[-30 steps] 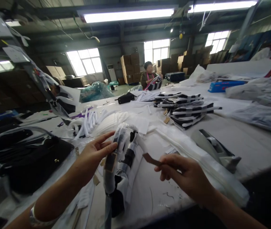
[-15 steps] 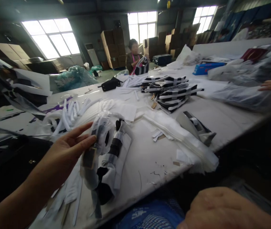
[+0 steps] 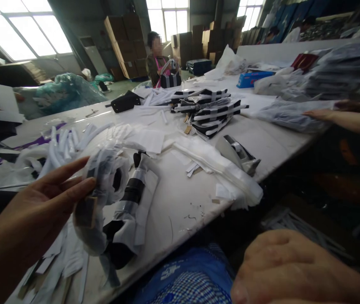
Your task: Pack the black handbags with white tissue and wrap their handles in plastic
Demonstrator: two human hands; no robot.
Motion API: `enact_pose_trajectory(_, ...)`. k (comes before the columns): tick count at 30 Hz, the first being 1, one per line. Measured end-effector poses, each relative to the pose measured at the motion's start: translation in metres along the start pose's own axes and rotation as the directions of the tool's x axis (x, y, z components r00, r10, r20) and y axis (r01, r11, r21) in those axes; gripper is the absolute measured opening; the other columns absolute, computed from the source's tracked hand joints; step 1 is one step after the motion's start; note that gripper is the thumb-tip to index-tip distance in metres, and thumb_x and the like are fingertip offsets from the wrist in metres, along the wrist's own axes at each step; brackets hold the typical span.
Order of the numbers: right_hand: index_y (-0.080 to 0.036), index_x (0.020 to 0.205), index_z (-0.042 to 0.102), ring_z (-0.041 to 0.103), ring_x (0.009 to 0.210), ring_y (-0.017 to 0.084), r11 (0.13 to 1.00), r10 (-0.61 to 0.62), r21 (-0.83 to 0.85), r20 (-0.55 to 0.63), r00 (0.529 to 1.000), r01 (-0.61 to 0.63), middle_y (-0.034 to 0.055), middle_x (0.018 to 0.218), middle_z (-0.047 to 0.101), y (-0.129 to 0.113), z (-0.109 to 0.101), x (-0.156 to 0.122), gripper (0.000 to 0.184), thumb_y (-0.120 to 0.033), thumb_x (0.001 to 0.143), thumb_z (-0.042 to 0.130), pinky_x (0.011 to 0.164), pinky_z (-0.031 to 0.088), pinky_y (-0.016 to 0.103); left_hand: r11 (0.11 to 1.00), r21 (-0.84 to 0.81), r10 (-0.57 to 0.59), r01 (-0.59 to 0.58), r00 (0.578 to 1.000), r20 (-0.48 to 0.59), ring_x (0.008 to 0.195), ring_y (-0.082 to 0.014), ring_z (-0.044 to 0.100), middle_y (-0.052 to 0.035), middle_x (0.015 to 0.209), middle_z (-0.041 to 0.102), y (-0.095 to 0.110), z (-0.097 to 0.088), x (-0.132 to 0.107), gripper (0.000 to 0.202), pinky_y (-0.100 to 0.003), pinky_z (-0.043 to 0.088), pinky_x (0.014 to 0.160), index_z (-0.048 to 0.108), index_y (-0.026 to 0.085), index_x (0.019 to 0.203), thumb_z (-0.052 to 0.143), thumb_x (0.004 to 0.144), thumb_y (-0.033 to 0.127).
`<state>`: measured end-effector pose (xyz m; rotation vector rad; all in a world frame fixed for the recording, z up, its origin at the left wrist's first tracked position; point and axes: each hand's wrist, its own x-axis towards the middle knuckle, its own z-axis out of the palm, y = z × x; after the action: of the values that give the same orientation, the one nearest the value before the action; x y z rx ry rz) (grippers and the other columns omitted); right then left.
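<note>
My left hand (image 3: 56,188) pinches a handle wrapped in clear plastic (image 3: 99,173) between thumb and fingers. That handle belongs to a black-and-white striped bag (image 3: 132,190), which stands narrow side toward me on the near part of the white table (image 3: 180,211). A small tan tag (image 3: 90,211) shows through the plastic. At the lower right, close to the camera, my right hand (image 3: 290,270) is closed with its fingers curled. Whatever it holds, if anything, is hidden from view.
White tubes (image 3: 58,147) lie left of the bag. Right of it are a long bundle of white sheeting (image 3: 220,169) and a tape dispenser (image 3: 238,154). Striped bags (image 3: 211,112) are piled beyond. A co-worker's arm (image 3: 341,120) reaches in at right; another person (image 3: 157,63) stands across the table.
The view has swung right, so everything sits further left. My left hand keeps its hold on the wrapped handle. More of the co-worker's arms at the right now shows on the plastic-covered stack.
</note>
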<state>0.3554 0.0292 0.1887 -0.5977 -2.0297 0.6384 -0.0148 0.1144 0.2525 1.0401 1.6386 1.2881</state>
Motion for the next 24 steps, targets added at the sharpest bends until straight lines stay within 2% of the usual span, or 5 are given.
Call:
enact_pose_trajectory(3,-0.037,0.106,0.076,0.073,0.069,0.019,0.971,0.186,-0.110,-0.200,0.962,-0.210,0.0007,0.080,0.078,0.013,0.004,0.010,0.020,-0.031,0.088,0.071,0.071,0.058,0.027,0.999,0.040,0.014,-0.014,1.000,-0.010,0.067,-0.0204,0.075,-0.0009,0.086,0.080,0.000,0.000,0.000,0.084,-0.026,0.062,0.058,0.069,0.031,0.124,0.097,0.046,0.042)
enact_pose_trajectory(6,-0.027,0.098,0.076,0.068,0.058,0.014,0.866,0.482,0.080,-0.396,0.782,-0.494,0.0020,0.081,0.078,0.041,0.011,0.017,0.012,-0.031,0.091,0.068,0.062,0.056,0.026,0.999,0.042,0.013,-0.012,1.000,-0.010,0.068,-0.0208,0.075,-0.0010,0.085,0.080,0.002,0.001,-0.001,0.085,-0.025,0.061,0.056,0.069,0.030,0.124,0.097,0.044,0.043)
enact_pose_trajectory(15,-0.017,0.111,0.071,0.065,0.068,0.014,0.432,0.895,0.628,-0.214,0.390,-0.647,0.0027,0.074,0.072,0.105,0.007,-0.009,0.052,-0.051,0.074,0.081,0.068,0.052,0.026,0.997,0.072,-0.004,0.005,1.000,-0.020,0.071,-0.0230,0.075,0.0011,0.085,0.080,-0.003,-0.004,0.008,0.087,-0.026,0.063,0.057,0.067,0.033,0.127,0.097,0.045,0.043)
enact_pose_trajectory(19,-0.016,0.101,0.071,0.066,0.063,0.016,0.449,0.885,0.550,-0.164,0.436,-0.704,0.0066,0.074,0.075,0.108,0.023,0.004,0.051,-0.052,0.068,0.084,0.064,0.053,0.028,0.999,0.017,-0.047,0.047,0.998,0.032,0.078,-0.0247,0.076,-0.0016,0.089,0.080,0.000,-0.003,0.006,0.086,-0.025,0.062,0.060,0.065,0.030,0.129,0.095,0.049,0.045)
enact_pose_trajectory(24,-0.019,0.091,0.074,0.068,0.071,0.019,0.658,0.717,0.342,-0.011,0.697,-0.671,0.0052,0.077,0.074,0.098,0.059,0.058,0.033,-0.049,0.079,0.075,0.065,0.052,0.028,0.999,-0.038,0.024,-0.017,0.979,0.200,0.088,-0.0233,0.075,-0.0057,0.096,0.079,0.002,-0.001,0.003,0.083,-0.026,0.061,0.074,0.058,0.024,0.138,0.090,0.064,0.042)
